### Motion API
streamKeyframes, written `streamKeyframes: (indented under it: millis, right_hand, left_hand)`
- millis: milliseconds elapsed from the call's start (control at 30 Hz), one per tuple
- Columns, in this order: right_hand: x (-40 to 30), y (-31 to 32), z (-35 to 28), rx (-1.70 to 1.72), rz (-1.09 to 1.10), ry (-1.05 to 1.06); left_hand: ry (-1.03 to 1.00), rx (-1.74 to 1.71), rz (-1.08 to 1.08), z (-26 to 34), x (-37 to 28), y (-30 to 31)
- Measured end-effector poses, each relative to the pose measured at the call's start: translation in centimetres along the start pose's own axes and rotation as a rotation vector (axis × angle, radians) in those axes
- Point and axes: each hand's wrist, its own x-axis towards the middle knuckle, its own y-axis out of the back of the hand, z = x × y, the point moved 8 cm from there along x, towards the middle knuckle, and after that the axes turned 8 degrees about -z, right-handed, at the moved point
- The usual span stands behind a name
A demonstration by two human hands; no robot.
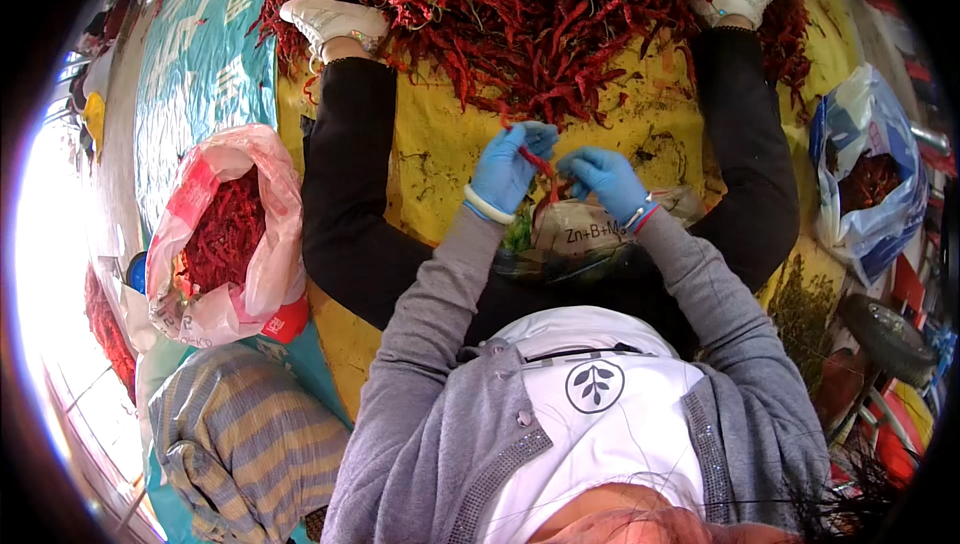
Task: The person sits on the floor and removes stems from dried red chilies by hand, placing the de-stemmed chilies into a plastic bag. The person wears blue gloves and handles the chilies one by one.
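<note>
Blue gloves cover both of my hands, which are close together between my spread legs. My left hand (510, 165) holds a red chili pepper (535, 161), its fingers curled around one end. Close to the pepper's other end, my right hand (604, 178) has bent fingers; whether they pinch anything I cannot tell. Just beyond my hands lies a large heap of red chili peppers (525, 34) on a yellow sheet (427, 154). In my lap, below my hands, is a printed plastic bag (589, 225) with some green matter (517, 235) at its left side.
On the left stands an open pink-white plastic bag (166, 244) of red chilies, near a striped cloth (255, 431). A blue-white plastic bag (851, 233) with dark red contents stands on the right, above a small wheel (889, 338). My shoes touch the heap's edges.
</note>
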Motion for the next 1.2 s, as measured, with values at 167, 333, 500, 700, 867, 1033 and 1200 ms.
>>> streamKeyframes:
  millis: [167,333,500,700,867,1033,1200]
  right_hand:
    - [-0.5,2.0,0.6,0.1,0.066,-0.013]
    - [-1.5,-1.6,-0.6,0.204,0.096,0.143]
    - [-1.3,-0.8,-0.8,0.239,0.099,0.144]
    - [-2.7,0.5,-0.9,0.142,0.061,0.048]
    - [-5.2,-1.9,-1.5,-0.208,0.063,0.1]
    - [-6.8,-4.2,-3.8,-0.958,0.098,0.414]
    - [-8.1,-2.8,-3.2,-1.063,0.104,0.317]
  left_hand:
    - [0.0,-0.181,-0.081,-0.8,-0.8,3.0]
    - [-0.02,-0.128,0.116,-0.9,-2.1,2.6]
    - [0.056,0.006,0.198,-2.7,-4.9,2.0]
    - [-0.277,0.495,0.324,5.0,-8.2,3.4]
    - [0.147,0.792,-0.058,-0.9,-7.1,-3.5]
    - [0.586,0.235,-0.194,-9.8,-7.7,-3.1]
    - [0.5,0.18,-0.175,-12.9,-8.2,-2.2]
